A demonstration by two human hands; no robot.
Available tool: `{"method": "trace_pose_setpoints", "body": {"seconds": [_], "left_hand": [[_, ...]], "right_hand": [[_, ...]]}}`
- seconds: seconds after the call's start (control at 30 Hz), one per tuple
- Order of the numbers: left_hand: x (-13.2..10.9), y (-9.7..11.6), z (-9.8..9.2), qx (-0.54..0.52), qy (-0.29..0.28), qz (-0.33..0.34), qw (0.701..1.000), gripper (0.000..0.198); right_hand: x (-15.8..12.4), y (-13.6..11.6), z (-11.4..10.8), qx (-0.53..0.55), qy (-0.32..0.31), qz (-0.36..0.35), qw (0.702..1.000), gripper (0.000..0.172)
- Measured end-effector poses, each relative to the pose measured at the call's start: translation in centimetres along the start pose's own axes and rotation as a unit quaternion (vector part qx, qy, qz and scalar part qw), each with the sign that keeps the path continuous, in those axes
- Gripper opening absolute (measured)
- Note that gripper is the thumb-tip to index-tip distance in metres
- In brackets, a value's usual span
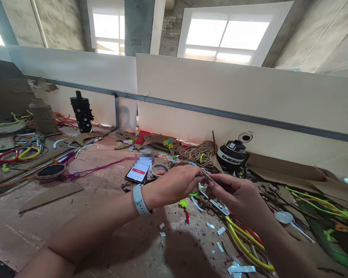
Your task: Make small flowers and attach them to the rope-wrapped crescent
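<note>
My left hand [184, 179], with a pale watch band on its wrist, is closed at the middle of the view. Close beside it, my right hand [232, 191] pinches with thumb and fingers. Between the two fingertips runs a thin brown cord [208, 176], held by both hands above the table. Its ends are mostly hidden by the fingers. Just under my right hand lie scissors [220, 207] with yellow and red handles. Below my left hand is a small yellow-green yarn piece [183, 204] with a red tail.
A phone [138, 170] and a tape roll [159, 170] lie behind my left hand. Tangled twine [198, 153] and a black bottle [232, 156] stand farther back. Cardboard [50, 197], red-and-yellow scissors [19, 154] and a flowered tumbler [81, 114] are left. A white spoon [284, 217] lies right.
</note>
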State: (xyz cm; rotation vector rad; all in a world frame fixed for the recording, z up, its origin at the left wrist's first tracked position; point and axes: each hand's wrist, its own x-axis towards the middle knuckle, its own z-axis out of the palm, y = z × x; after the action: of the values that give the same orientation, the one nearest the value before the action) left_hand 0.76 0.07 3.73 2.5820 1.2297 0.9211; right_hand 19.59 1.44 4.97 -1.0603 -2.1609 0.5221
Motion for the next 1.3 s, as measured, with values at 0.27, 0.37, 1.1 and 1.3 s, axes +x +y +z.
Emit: {"method": "trace_pose_setpoints", "body": {"seconds": [0.27, 0.37, 1.1, 1.3], "left_hand": [[-0.04, 0.14, -0.16, 0.0, 0.0, -0.012, 1.0, 0.02], [-0.01, 0.02, 0.0, 0.002, 0.003, -0.008, 1.0, 0.021], [-0.1, -0.08, -0.13, 0.002, -0.009, 0.032, 0.999, 0.02], [-0.62, 0.39, 0.11, 0.093, -0.014, 0.021, 0.995, 0.018]], "right_hand": [[0.05, 0.26, 0.11, 0.021, -0.008, -0.005, 1.0, 0.032], [0.08, 0.26, 0.12, 0.005, -0.004, -0.006, 1.0, 0.031], [0.09, 0.2, 0.11, -0.022, -0.008, -0.005, 1.0, 0.032], [0.05, -0.28, -0.1, -0.05, -0.023, -0.003, 0.998, 0.033]]}}
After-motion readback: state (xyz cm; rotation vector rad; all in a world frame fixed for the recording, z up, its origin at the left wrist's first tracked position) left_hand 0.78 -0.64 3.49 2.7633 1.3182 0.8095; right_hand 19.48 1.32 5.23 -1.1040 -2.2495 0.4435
